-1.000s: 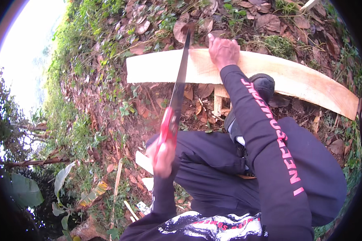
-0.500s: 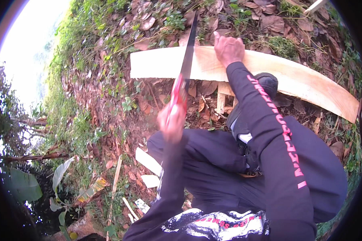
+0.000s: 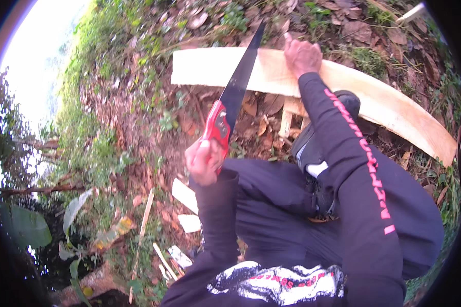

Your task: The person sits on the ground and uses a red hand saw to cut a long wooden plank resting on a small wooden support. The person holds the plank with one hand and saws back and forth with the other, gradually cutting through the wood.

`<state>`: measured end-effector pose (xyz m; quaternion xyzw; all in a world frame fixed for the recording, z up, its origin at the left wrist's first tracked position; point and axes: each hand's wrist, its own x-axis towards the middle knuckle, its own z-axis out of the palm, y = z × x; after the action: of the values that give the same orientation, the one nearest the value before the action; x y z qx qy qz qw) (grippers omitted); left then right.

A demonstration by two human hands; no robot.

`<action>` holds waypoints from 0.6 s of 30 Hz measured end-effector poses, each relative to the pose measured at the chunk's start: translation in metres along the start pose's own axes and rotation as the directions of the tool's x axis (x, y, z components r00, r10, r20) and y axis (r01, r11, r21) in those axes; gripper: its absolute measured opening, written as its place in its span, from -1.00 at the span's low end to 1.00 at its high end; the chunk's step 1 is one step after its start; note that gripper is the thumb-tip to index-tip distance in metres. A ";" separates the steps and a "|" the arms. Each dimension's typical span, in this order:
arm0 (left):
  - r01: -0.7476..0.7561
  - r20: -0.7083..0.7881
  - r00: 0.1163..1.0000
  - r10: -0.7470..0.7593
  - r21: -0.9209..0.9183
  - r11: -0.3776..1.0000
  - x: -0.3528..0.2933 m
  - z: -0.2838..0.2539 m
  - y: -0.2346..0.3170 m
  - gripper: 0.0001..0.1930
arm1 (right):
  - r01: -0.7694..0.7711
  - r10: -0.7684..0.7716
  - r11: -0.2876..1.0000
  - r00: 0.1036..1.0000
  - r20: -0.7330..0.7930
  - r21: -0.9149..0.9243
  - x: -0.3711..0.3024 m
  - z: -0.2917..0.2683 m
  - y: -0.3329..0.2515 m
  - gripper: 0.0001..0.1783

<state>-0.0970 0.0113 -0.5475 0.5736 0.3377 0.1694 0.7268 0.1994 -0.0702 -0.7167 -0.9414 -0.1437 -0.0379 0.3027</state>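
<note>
My left hand [image 3: 205, 161] is closed around the red handle of a hand saw [image 3: 235, 92]. The saw's dark tapering blade slants up and to the right across a pale wooden plank [image 3: 205, 66], left of my other hand. Whether the teeth sit in a cut I cannot tell. My right hand [image 3: 303, 56] grips the plank near its far edge, with the thumb pointing away from me. The board curves down to the right in this view. A dark shoe [image 3: 347, 105] of mine is against its near edge.
Short wood pieces [image 3: 288, 115] stand under the plank's near side. Pale offcuts [image 3: 185, 195] and a thin stick [image 3: 143, 230] lie at the lower left. Dry leaves [image 3: 358, 30] and green plants [image 3: 102, 66] cover the ground. A large-leaved plant [image 3: 30, 238] grows at far left.
My left hand has drawn the saw back toward me and to the left, and the blade now slants more. My right hand stays on the plank.
</note>
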 end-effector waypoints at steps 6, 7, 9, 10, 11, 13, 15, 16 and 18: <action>-0.108 0.021 0.994 0.106 0.293 0.950 -0.042 0.035 0.003 -0.67 | -0.001 0.006 0.999 0.995 0.098 -0.051 0.011 -0.004 0.002 -0.29; -0.114 0.010 0.993 0.116 0.282 0.952 -0.044 0.034 0.005 -0.67 | 0.009 -0.004 0.999 0.995 0.095 -0.048 0.009 -0.003 0.001 -0.30; -0.155 0.050 0.988 0.147 0.351 0.924 -0.016 0.045 -0.006 -0.68 | 0.008 -0.004 0.998 0.996 0.087 -0.055 0.013 -0.002 0.006 -0.30; -0.138 0.060 0.990 0.125 0.375 0.917 0.007 0.053 -0.007 -0.69 | 0.003 0.002 0.999 0.996 0.090 -0.054 0.014 -0.004 0.004 -0.29; -0.123 0.058 0.992 0.109 0.401 0.908 0.026 0.053 -0.007 -0.69 | 0.008 -0.004 0.999 0.995 0.096 -0.044 0.011 -0.003 -0.004 -0.29; -0.065 0.072 0.996 0.048 0.265 0.962 0.050 0.054 -0.004 -0.70 | 0.008 -0.008 1.000 1.000 0.017 -0.001 0.008 -0.002 0.000 -0.31; -0.082 0.076 0.995 0.061 0.320 0.944 0.035 0.050 0.001 -0.72 | -0.019 0.018 1.000 0.998 0.053 0.019 0.014 -0.007 0.000 -0.31; -0.110 0.100 0.992 0.079 0.357 0.928 0.015 0.045 -0.001 -0.72 | -0.015 0.017 1.000 0.998 0.055 -0.025 0.011 -0.005 0.008 -0.32; -0.127 0.122 0.988 0.094 0.300 0.945 -0.024 0.025 0.002 -0.70 | 0.001 -0.001 1.000 1.000 0.005 -0.011 0.019 -0.001 0.018 -0.32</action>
<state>-0.0971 -0.0214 -0.5354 0.7058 0.2881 0.1245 0.6352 0.2234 -0.0803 -0.7227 -0.9431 -0.1446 -0.0362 0.2972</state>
